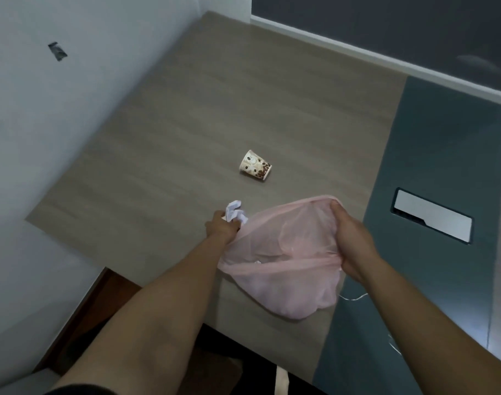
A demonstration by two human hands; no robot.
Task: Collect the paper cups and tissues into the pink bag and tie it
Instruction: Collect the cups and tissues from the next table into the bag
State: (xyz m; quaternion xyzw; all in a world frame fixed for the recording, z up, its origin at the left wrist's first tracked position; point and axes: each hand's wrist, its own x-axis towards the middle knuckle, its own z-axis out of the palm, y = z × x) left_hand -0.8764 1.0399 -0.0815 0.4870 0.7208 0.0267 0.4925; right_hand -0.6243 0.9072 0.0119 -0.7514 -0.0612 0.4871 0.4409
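Note:
A thin pink plastic bag (286, 260) lies on the wooden table (186, 124) near its front edge, its mouth held wide. My right hand (352, 240) grips the right side of the bag's rim. My left hand (223, 226) holds a crumpled white tissue (235, 212) right at the left side of the bag's mouth. A paper cup (255, 165) printed with brown coffee beans lies on its side further back on the table, apart from both hands. Something small and white shows faintly through the bag.
A dark grey-green strip (431, 155) runs down the table's right part, with a silver rectangular cable hatch (433, 219) set in it. A white wall (44, 109) borders the table on the left. A thin white cable (354, 297) lies near the bag.

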